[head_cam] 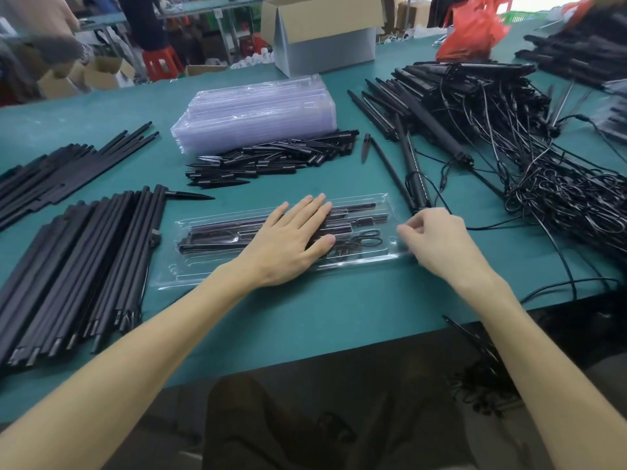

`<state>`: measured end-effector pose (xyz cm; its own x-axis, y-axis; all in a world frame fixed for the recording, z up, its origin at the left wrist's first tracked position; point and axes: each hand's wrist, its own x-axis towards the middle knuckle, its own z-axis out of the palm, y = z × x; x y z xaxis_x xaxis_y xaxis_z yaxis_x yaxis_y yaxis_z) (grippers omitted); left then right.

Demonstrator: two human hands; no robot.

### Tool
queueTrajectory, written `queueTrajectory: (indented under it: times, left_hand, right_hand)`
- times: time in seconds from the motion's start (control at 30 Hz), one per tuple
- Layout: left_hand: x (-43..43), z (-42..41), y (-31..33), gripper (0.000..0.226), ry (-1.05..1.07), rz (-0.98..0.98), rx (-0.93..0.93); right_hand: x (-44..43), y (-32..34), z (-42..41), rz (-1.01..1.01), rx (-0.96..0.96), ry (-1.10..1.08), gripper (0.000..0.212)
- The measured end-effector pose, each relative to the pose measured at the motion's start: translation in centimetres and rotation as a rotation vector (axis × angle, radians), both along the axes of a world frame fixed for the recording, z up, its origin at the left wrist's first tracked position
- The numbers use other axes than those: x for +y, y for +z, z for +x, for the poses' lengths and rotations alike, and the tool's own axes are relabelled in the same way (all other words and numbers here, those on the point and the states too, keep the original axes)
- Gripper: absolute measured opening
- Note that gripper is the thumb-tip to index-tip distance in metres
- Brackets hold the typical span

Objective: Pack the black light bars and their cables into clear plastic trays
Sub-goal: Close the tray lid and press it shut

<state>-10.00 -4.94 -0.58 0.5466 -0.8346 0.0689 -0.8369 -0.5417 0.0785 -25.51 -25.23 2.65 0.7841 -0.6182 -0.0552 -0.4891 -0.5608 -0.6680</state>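
A clear plastic tray (190,266) lies on the green table in front of me, holding black bars (217,232) and a coiled black cable (359,242). My left hand (291,242) rests flat on the tray's middle, fingers spread, pressing on the contents. My right hand (431,239) pinches the tray's right end between thumb and fingers. A loose light bar (415,178) with its cable lies just beyond the right hand.
A stack of empty clear trays (258,113) stands behind. Short black spikes (271,161) are piled before it. Long black rods (78,262) fill the left side. Tangled light bars and cables (509,130) cover the right. A cardboard box (322,39) sits at the back.
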Motion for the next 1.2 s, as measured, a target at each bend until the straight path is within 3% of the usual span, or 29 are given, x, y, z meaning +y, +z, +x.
queueTrajectory:
  times: [0.17, 0.43, 1.2]
  left_hand:
    - [0.1, 0.0, -0.1, 0.071, 0.000, -0.069, 0.023]
    - [0.0, -0.3, 0.0, 0.075, -0.001, -0.111, 0.033]
    - [-0.3, 0.0, 0.1, 0.073, -0.009, -0.042, 0.040]
  right_hand:
    - [-1.5, 0.6, 1.3, 0.227, 0.021, 0.036, 0.035]
    - [-2.1, -0.3, 0.7, 0.580, -0.106, 0.139, 0.017]
    - [-1.8, 0.2, 0.8, 0.491, -0.060, 0.134, 0.019]
